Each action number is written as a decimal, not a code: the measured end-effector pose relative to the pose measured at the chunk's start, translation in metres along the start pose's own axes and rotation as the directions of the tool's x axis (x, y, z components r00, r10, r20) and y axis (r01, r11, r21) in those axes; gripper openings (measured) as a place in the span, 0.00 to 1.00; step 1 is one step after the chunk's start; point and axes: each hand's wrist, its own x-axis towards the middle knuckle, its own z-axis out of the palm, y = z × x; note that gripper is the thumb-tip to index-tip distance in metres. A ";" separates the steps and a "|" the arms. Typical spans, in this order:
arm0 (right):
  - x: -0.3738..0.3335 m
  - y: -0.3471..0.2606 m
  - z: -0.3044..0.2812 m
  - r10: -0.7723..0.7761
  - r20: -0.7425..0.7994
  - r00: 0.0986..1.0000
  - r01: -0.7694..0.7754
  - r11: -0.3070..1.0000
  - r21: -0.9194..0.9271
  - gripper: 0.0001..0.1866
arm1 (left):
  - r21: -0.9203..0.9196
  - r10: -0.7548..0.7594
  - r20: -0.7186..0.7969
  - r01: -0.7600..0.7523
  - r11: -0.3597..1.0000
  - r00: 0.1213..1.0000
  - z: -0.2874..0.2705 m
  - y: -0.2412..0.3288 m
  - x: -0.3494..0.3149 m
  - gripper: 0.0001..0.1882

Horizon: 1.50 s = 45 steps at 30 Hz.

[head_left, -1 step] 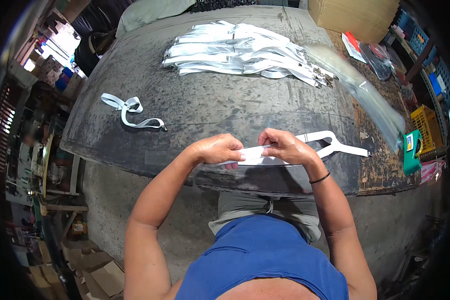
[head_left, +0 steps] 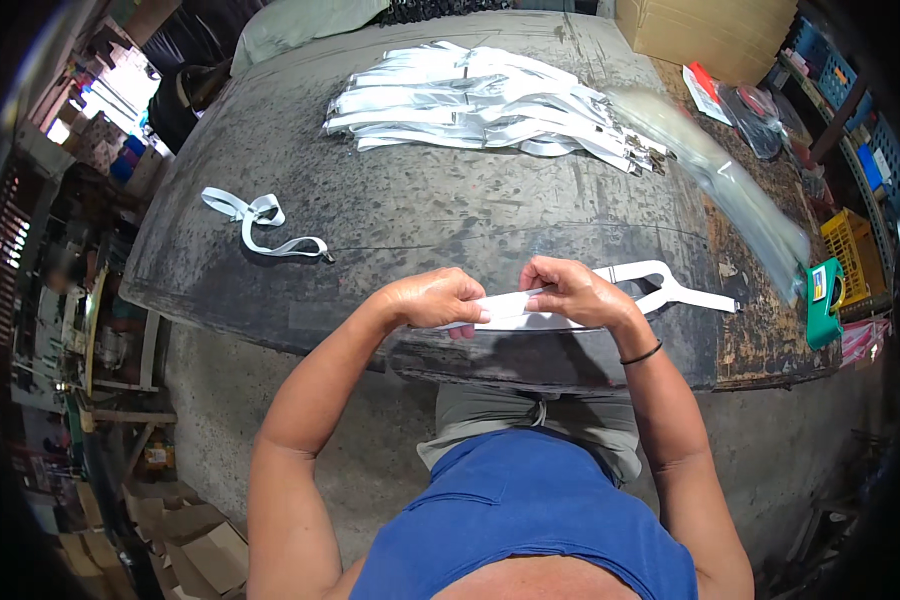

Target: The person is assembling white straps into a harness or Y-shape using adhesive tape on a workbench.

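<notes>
Where a broad, dark grey tabletop, scuffed and blotchy (head_left: pixel 400 215), spreads before the person, a heap of flat white straps (head_left: pixel 470 100) lies at the far side, partly under glossy clear plastic. A brown cardboard box (head_left: pixel 710 40) stands at the far right corner, its inside hidden. Long, limp, translucent plastic sleeves (head_left: pixel 735 190) stretch along the right, and a yellow latticed plastic crate (head_left: pixel 843 250) sits beyond the table, its contents unclear. Near the front edge, a white forked fabric strap (head_left: pixel 505 307) runs between the hands: the left hand (head_left: pixel 438 298) and right hand (head_left: pixel 575 293) each pinch it between thumb and fingers, practically unchanged from the earlier frame. A curled white strap (head_left: pixel 260 222) has stayed at left, ending in a small metal clip (head_left: pixel 328 257).
</notes>
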 end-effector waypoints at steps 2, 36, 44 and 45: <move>0.002 0.001 -0.004 0.017 0.015 1.000 -0.017 1.000 -0.026 0.10 | 0.031 -0.022 0.021 0.021 0.999 1.000 0.000 0.002 0.003 0.14; -0.002 0.007 0.033 0.127 -0.333 0.934 -0.097 0.990 0.105 0.10 | -0.099 0.072 -0.045 -0.076 0.992 0.996 0.004 0.010 0.038 0.24; 0.008 0.020 0.028 0.184 -0.373 0.909 -0.105 0.969 0.222 0.10 | -0.243 0.054 0.092 -0.031 0.970 0.994 -0.016 -0.039 -0.014 0.35; 0.010 0.020 0.029 0.181 -0.397 0.900 -0.085 0.965 0.247 0.10 | -0.282 0.050 0.092 -0.022 0.959 0.994 -0.017 -0.049 -0.025 0.35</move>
